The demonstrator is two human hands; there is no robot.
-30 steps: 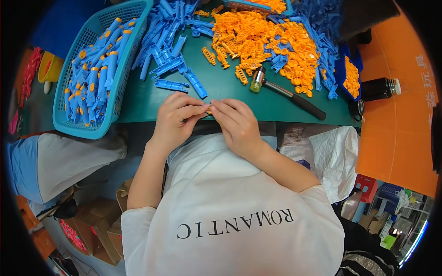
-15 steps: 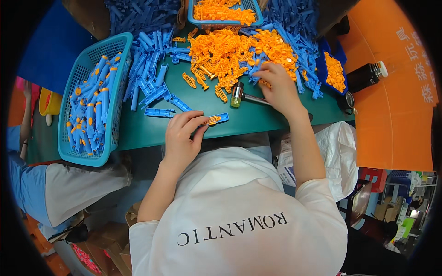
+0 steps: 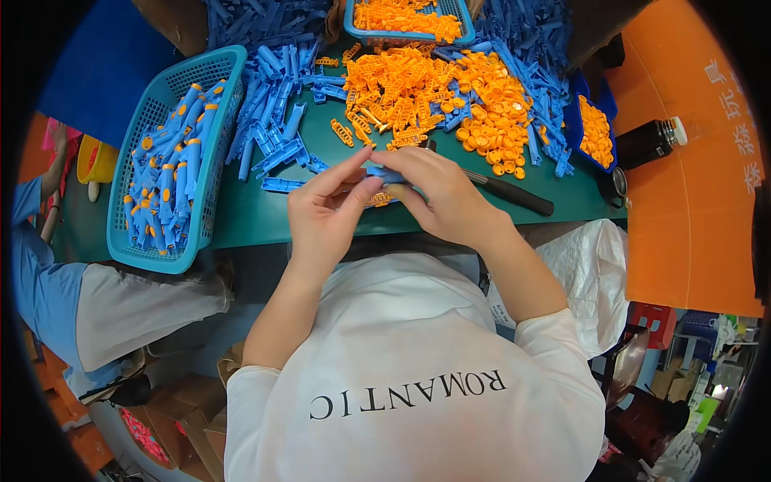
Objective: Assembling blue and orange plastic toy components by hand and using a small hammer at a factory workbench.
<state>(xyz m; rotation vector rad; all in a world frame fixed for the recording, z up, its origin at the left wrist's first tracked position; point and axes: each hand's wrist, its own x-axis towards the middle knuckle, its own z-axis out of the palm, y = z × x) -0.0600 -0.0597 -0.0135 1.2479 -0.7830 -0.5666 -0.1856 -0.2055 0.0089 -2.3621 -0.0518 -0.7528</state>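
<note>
Both my hands meet above the near edge of the green table. My left hand (image 3: 328,202) pinches, thumb and fingertips against the left end of a blue plastic half-shell (image 3: 385,174). My right hand (image 3: 446,193) grips the right end of that shell, its fingers bent over the top. Just below lies an orange ladder-shaped insert (image 3: 381,199), partly covered by my fingers; the blue piece that it sat in is mostly hidden. A hammer (image 3: 518,195) with a black grip lies to the right, its head behind my right hand.
Orange inserts (image 3: 401,84) and round orange caps (image 3: 494,112) are heaped beyond, among blue half-shells (image 3: 277,145). A blue basket (image 3: 119,233) of joined blue tubes stands left. A dark bottle (image 3: 646,145) and a blue bin (image 3: 580,87) stand right. Another person's arm (image 3: 53,181) shows far left.
My right hand has come from the orange caps down to my left hand and now holds a blue half-shell there. My left hand has lifted its fingertips to that shell. The view has shifted slightly.
</note>
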